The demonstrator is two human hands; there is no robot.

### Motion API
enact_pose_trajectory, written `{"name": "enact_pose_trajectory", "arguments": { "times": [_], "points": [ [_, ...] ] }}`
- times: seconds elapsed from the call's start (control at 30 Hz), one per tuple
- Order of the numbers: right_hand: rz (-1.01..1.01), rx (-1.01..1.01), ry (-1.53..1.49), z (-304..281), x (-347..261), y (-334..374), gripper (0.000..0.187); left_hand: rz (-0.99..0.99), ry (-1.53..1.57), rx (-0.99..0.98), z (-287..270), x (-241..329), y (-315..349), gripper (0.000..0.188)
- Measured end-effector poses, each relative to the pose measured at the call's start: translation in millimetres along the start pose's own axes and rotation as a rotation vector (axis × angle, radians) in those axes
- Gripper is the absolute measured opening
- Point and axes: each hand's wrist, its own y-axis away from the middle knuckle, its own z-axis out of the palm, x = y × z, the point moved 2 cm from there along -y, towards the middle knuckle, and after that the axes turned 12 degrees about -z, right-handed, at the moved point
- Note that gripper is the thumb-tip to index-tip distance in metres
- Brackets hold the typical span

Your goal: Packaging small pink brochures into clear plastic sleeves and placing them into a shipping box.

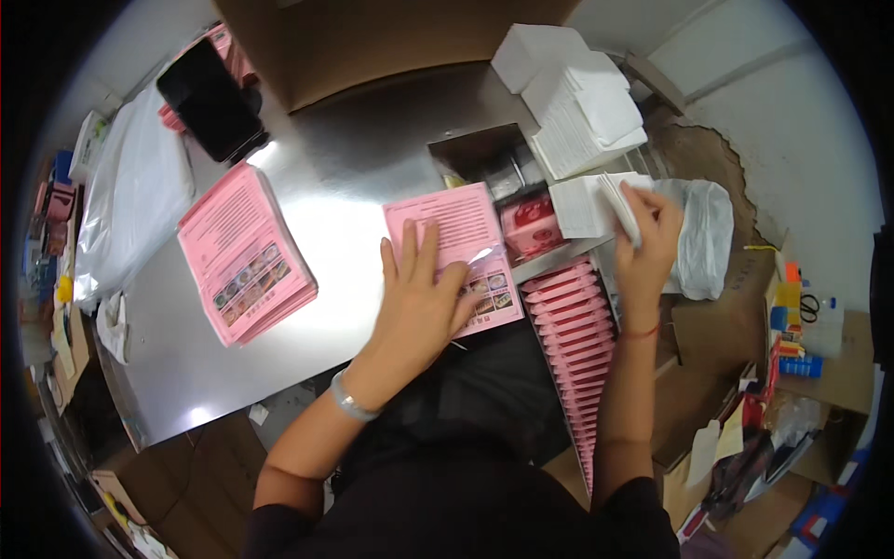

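Note:
My left hand (414, 303) lies with its fingers spread on a pink printed packet (452, 214) at the table's near edge. Clear film glints on that packet below the fingertips. To the right, my right hand (652, 247) pinches a thin bundle of white folded napkins (618, 210) between thumb and fingers. It hovers by a low pile of white napkins (579, 210). Behind stands a taller, leaning stack of napkins (587, 107). Below, a long tray holds a row of narrow pink packets (573, 340), standing close together.
A thick pile of pink printed packets (244, 247) lies on the metal table (168, 373), left of my left hand. Beyond it are a black phone (209, 101) on a stand and clear plastic bags (135, 196). A red box (531, 225) sits in a compartment; a cardboard box (391, 37) stands behind.

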Motion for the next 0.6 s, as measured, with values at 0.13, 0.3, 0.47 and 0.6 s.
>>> {"name": "enact_pose_trajectory", "arguments": {
  "times": [0.13,0.3,0.47,0.6],
  "points": [
    [-0.128,-0.268,-0.587,32,-124,30,0.036,0.006,-0.071,-0.006,-7,-24,5,0.042],
    [-0.259,-0.282,-0.148,82,-124,-3,0.038,-0.16,0.125,-0.01,-22,-21,6,0.034],
    [0.006,-0.093,-0.492,52,-74,-2,0.026,-0.076,-0.018,-0.038,-16,-8,12,0.03],
    [0.099,0.085,0.199,28,-37,-4,0.026,0.063,0.035,-0.117,-11,-18,9,0.049]
  ]
}}
